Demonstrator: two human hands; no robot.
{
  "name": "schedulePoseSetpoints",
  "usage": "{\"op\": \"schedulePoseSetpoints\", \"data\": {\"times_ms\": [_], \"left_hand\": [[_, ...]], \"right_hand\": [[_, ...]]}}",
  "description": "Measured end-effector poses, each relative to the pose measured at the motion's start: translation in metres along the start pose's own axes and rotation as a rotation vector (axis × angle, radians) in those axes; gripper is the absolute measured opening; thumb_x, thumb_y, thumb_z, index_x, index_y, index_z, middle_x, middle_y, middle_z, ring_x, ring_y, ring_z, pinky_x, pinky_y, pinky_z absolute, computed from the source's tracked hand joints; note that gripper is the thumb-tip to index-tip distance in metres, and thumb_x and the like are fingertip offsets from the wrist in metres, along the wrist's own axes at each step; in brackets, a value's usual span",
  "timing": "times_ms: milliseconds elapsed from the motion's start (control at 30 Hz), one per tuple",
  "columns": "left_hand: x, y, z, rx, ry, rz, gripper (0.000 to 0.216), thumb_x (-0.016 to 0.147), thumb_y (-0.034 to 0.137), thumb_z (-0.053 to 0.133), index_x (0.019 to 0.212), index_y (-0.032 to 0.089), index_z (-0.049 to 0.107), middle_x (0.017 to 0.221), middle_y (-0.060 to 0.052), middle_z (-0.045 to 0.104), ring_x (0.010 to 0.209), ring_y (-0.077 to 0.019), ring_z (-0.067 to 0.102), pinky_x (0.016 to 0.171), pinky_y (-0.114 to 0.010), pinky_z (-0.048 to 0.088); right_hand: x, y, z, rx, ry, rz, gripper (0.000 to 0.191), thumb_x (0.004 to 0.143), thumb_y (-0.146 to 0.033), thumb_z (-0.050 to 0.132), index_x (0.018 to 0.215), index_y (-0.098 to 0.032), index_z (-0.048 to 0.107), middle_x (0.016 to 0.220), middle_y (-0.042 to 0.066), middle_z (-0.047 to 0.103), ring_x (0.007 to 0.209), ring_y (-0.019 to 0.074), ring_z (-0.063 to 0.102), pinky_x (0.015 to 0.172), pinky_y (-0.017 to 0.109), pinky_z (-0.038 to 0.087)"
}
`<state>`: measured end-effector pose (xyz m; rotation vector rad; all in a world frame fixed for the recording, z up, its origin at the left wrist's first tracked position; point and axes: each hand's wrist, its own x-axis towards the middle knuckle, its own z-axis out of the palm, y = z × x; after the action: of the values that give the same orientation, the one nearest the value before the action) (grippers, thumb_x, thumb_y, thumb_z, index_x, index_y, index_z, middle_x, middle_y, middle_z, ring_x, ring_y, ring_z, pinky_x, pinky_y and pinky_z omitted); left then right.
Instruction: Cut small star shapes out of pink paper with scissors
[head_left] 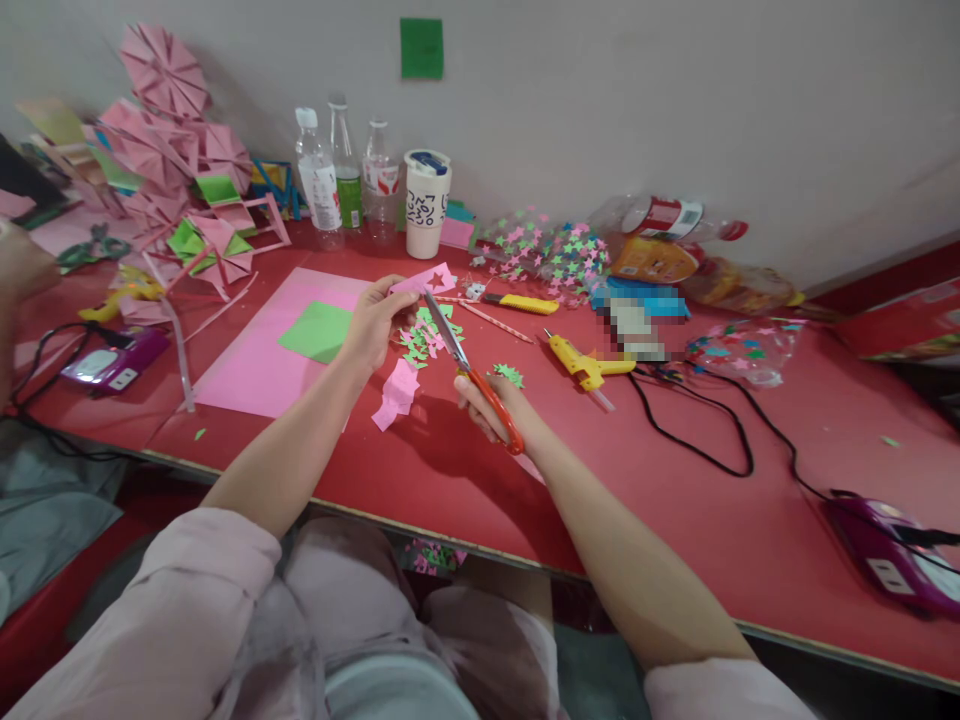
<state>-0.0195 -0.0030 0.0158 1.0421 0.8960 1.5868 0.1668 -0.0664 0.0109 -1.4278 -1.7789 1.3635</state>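
My left hand [373,325] pinches a pink paper strip [429,280] with a star-shaped hole in it, held above the red table [675,500]. My right hand [491,400] grips orange-handled scissors [469,370], whose blades point up-left and meet the strip's lower edge. Beneath the strip lies a small pile of green and pink paper stars [424,340]. A pink paper scrap [397,393] rests on the table between my hands.
A pink sheet [262,350] with a green square [316,331] lies at left. A yellow glue gun [585,366] with black cord, a yellow utility knife [521,302], bottles [319,185], a paper cup [426,203], bags of stars [555,255] and pink folded fans [165,120] crowd the back.
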Motion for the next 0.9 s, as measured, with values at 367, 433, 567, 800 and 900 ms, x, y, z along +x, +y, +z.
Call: {"op": "schedulePoseSetpoints", "data": {"times_ms": [367, 433, 567, 800, 900], "left_hand": [[-0.0013, -0.0016, 0.0003, 0.022, 0.009, -0.008, 0.009, 0.068, 0.017, 0.06, 0.066, 0.018, 0.052, 0.054, 0.006, 0.052, 0.043, -0.0021, 0.047, 0.043, -0.016, 0.035], [-0.0012, -0.0019, 0.0003, 0.024, 0.01, -0.011, 0.009, 0.068, 0.018, 0.061, 0.066, 0.018, 0.052, 0.054, 0.006, 0.052, 0.043, -0.0021, 0.047, 0.043, -0.016, 0.035], [0.0001, -0.0032, -0.0006, 0.031, 0.009, -0.007, 0.008, 0.068, 0.018, 0.061, 0.065, 0.018, 0.053, 0.052, 0.007, 0.052, 0.042, -0.0019, 0.047, 0.043, -0.016, 0.035], [0.0016, -0.0044, -0.0017, 0.017, -0.005, 0.001, 0.007, 0.068, 0.017, 0.061, 0.064, 0.017, 0.054, 0.051, 0.006, 0.052, 0.041, -0.0017, 0.047, 0.042, -0.016, 0.035], [0.0016, -0.0027, -0.0022, 0.037, -0.003, -0.011, 0.008, 0.069, 0.017, 0.06, 0.065, 0.017, 0.054, 0.051, 0.006, 0.052, 0.041, -0.0016, 0.047, 0.042, -0.015, 0.035]], "right_hand": [[0.0012, 0.0028, -0.0017, -0.008, -0.005, -0.008, 0.046, 0.08, -0.064, 0.051, 0.064, -0.02, 0.047, 0.039, -0.006, 0.036, 0.029, 0.0076, 0.033, 0.033, 0.023, 0.03], [0.0008, 0.0042, -0.0013, -0.009, -0.003, -0.01, 0.046, 0.08, -0.064, 0.051, 0.064, -0.02, 0.048, 0.04, -0.006, 0.036, 0.029, 0.0073, 0.032, 0.033, 0.024, 0.03], [0.001, 0.0036, -0.0012, -0.008, -0.004, 0.001, 0.047, 0.08, -0.065, 0.05, 0.064, -0.021, 0.048, 0.038, -0.007, 0.034, 0.029, 0.007, 0.031, 0.033, 0.023, 0.03], [0.0037, -0.0001, -0.0027, -0.018, -0.028, 0.066, 0.047, 0.08, -0.064, 0.05, 0.061, -0.021, 0.045, 0.035, -0.007, 0.034, 0.026, 0.0085, 0.033, 0.031, 0.024, 0.03], [0.0035, 0.0017, -0.0026, -0.031, -0.009, 0.005, 0.048, 0.081, -0.064, 0.049, 0.061, -0.02, 0.046, 0.035, -0.007, 0.035, 0.026, 0.0083, 0.034, 0.031, 0.023, 0.03]]}}
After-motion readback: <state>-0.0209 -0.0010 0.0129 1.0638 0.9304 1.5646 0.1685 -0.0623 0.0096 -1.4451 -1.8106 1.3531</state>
